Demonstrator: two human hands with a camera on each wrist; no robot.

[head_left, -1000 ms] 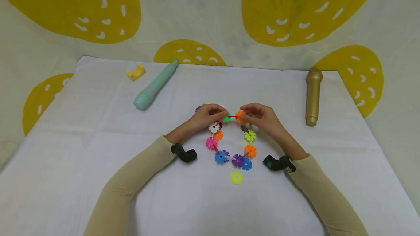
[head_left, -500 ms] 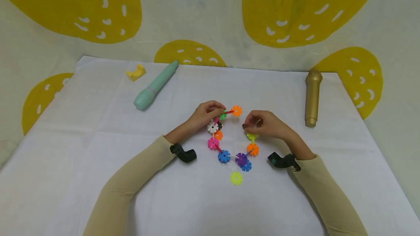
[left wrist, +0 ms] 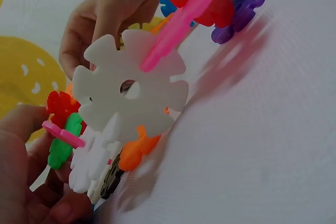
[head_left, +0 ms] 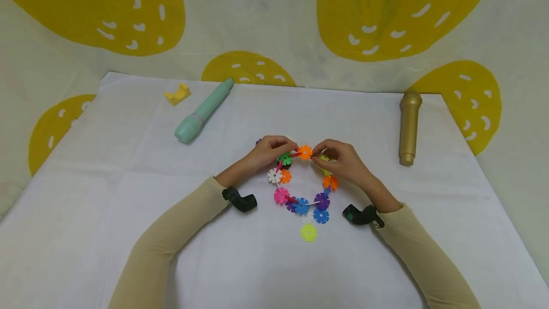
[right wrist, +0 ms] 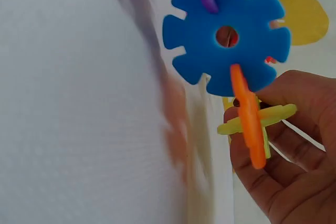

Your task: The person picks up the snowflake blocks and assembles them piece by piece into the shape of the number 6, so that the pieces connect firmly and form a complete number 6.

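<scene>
A chain of notched plastic snowflake discs hangs in a ring between the two hands. My left hand point(head_left: 273, 151) pinches a red disc point(left wrist: 62, 107) beside the green disc point(head_left: 285, 158). My right hand point(head_left: 340, 157) pinches a dark disc at the chain's other end, mostly hidden by fingers. That dark disc meets the orange disc point(head_left: 305, 152) edge to edge; whether their slots interlock cannot be told. Lower round the ring are a white disc point(head_left: 275, 175), a pink disc point(head_left: 281, 196), a blue disc point(head_left: 301, 206) and a purple disc point(head_left: 322, 201).
Loose discs lie on the white cloth: a yellow-green disc point(head_left: 309, 232), a blue disc point(head_left: 320, 216) and an orange disc point(head_left: 285, 176). Farther back are a mint microphone-shaped object point(head_left: 203, 112), a yellow curved block point(head_left: 177, 94) and a gold microphone-shaped object point(head_left: 410, 128).
The right hand first let go of the orange disc, dropped to the dark disc, then brought it back up-left against the orange one. The left hand kept its pinch; the ring's lower part swung.
</scene>
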